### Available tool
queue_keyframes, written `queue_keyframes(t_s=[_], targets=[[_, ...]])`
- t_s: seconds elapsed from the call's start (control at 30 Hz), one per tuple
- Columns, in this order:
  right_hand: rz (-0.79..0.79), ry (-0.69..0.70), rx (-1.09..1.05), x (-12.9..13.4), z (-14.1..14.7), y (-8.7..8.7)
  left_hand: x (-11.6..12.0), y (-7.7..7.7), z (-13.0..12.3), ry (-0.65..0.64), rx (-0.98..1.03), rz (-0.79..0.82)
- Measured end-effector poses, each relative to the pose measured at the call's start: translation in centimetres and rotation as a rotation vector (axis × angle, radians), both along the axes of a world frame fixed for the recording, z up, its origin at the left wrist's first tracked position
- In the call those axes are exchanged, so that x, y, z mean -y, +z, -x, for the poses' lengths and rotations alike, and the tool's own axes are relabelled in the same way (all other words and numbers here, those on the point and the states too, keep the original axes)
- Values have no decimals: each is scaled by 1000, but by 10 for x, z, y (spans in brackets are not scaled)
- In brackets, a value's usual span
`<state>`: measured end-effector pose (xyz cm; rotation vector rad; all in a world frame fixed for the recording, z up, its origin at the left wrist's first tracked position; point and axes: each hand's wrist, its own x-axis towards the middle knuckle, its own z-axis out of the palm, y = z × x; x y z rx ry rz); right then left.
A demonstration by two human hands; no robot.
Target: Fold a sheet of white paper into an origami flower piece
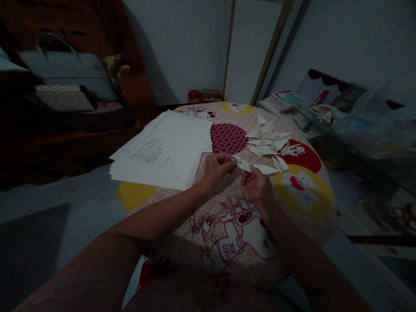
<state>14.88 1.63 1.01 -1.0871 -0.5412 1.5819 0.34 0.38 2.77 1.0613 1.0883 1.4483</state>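
My left hand (218,170) pinches one end of a folded piece of printed paper (244,165) over the middle of the round table. The fingers of my right hand (258,184) close on the same folded paper from its lower right side. Just behind and to the right lies a group of several folded paper shapes (264,145) with pointed ends. To the left of my hands is a stack of printed sheets (156,160), its upper sheets fanned unevenly.
A patterned cloth covers the round table (195,236). At the right, a glass-topped stand holds papers (282,103) and a plastic bag (373,130). A wooden seat at the left bears a pale bag (69,71) and a checked pouch (65,97).
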Motion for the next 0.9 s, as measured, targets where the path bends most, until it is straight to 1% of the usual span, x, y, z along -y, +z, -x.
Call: queue_keyframes(t_s=[0.17, 0.3, 0.5, 0.63, 0.7, 0.77, 0.83, 0.9], targets=[[-7, -19, -2, 1, 1, 1, 1, 2, -1, 39, 16, 18], [-59, -45, 32, 3, 3, 2, 2, 4, -2, 78, 7, 26], [-128, -70, 64, 5, 4, 2, 1, 1, -1, 117, 21, -6], [-158, -112, 105, 4, 2, 3, 1, 2, 1, 132, 50, 33], [-182, -127, 132, 4, 1, 3, 1, 2, 2, 112, 79, 53], [-204, -129, 151, 4, 0, 3, 0, 2, 3, 55, 90, 60], [-219, -127, 164, 4, 0, 2, 0, 1, 2, -6, 74, 55], [-243, -128, 182, 5, 0, 1, 0, 0, 1, -31, 58, 52]])
